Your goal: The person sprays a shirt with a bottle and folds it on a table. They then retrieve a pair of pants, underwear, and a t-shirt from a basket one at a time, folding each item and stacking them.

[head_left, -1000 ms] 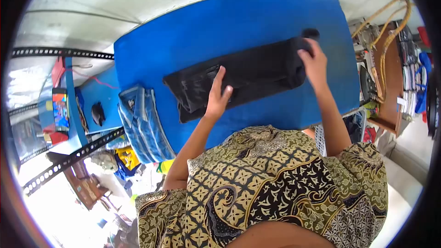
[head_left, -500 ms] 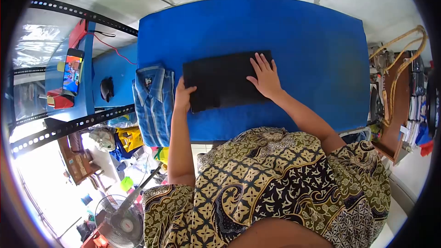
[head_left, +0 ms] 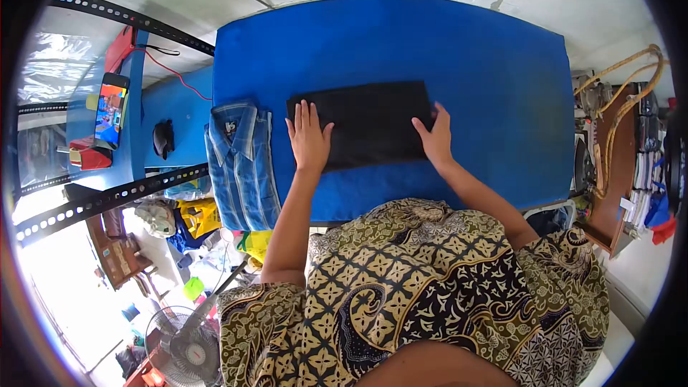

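Note:
A folded black cloth [head_left: 373, 125], perhaps a garment, lies flat as a neat rectangle on the blue padded table [head_left: 494, 79]. My left hand [head_left: 309, 143] rests flat on its left end, fingers stretched out and thumb spread. At the right edge of the cloth is my right hand [head_left: 438, 140]; its thumb points inward over the cloth and its fingers extend along the edge, apart from the thumb. Left of the black cloth, a folded blue plaid shirt [head_left: 240, 165] lies with its collar up, untouched.
A phone [head_left: 112, 109] stands on a blue shelf [head_left: 147, 129] at left, near a dark small object [head_left: 163, 138]. Black perforated metal bars [head_left: 107, 201] frame that side. A fan [head_left: 188, 347] stands lower left. Rope [head_left: 622, 107] hangs at right beside a brown shelf [head_left: 613, 172].
My left hand has moved from the cloth's left edge onto its top. My right hand has slid from the top to the right edge. The cloth has barely moved.

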A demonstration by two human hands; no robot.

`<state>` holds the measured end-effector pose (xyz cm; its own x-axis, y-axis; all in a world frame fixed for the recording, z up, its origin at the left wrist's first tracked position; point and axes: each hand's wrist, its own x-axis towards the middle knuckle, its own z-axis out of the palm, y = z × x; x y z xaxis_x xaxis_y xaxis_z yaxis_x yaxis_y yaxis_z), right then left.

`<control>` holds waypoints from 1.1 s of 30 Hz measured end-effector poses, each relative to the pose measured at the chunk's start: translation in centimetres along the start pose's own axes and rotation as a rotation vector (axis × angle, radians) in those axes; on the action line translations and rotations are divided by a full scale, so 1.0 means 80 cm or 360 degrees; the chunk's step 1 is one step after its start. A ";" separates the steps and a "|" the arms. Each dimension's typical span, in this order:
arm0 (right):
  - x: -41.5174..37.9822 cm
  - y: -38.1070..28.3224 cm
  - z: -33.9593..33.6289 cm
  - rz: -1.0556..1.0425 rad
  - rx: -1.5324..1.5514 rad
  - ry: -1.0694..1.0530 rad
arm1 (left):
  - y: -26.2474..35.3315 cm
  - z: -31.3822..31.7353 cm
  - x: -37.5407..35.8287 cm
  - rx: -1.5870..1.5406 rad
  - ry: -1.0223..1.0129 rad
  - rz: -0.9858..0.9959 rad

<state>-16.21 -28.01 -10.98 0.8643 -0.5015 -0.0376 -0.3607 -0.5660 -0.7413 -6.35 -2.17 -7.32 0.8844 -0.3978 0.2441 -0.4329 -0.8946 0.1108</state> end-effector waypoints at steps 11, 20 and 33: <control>-0.010 -0.243 -0.190 -0.0991 0.0567 -0.0510 | 0.146 -0.106 0.061 -0.3402 -0.0719 -0.0756; -0.056 -0.154 -0.063 -0.1061 -0.0033 -0.0707 | 0.054 -0.017 -0.033 -0.3609 -0.0685 -0.1726; 0.109 0.070 -0.083 -0.0212 0.0211 -0.0396 | 0.100 0.042 -0.127 -0.2108 0.0191 -0.1463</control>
<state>-13.00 -39.86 -11.00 0.9661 -0.2439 -0.0847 -0.2035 -0.5174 -0.8312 -18.23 -5.99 -12.15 0.9257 0.2199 -0.3077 0.3131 0.0108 0.9497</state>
